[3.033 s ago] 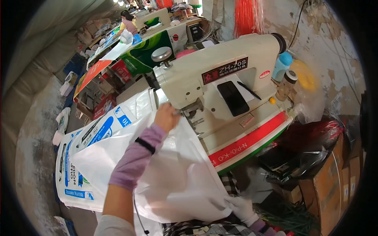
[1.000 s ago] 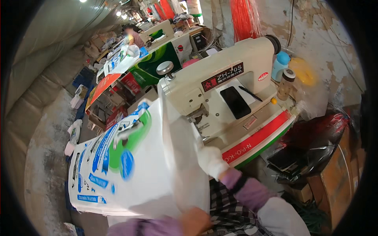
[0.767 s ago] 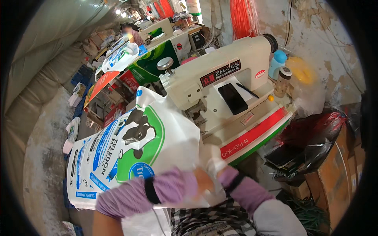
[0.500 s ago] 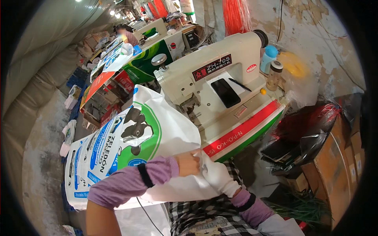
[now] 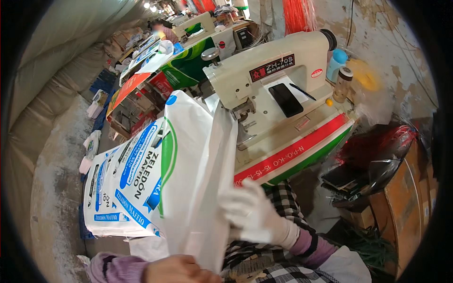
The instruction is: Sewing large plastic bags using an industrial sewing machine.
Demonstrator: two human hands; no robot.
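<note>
The sack (image 5: 188,141) is spread left of the machine (image 5: 257,70), its loose edge grasped by the left hand (image 5: 181,270). Whether anything is gripped by the blurred right hand (image 5: 257,214) cannot be told. Probably light, limp and slippery, the sack is best held along that edge.

The sack (image 5: 188,141) fills the left, its raised fold barring the way beside the machine (image 5: 278,54). Room runs along the table's red edge (image 5: 292,150), below the phone (image 5: 285,100); the flask (image 5: 343,86) obstructs its far end. Between right hand (image 5: 252,212) and dark bags (image 5: 349,181) lies a shadowed gap, depth hard to judge.
</note>
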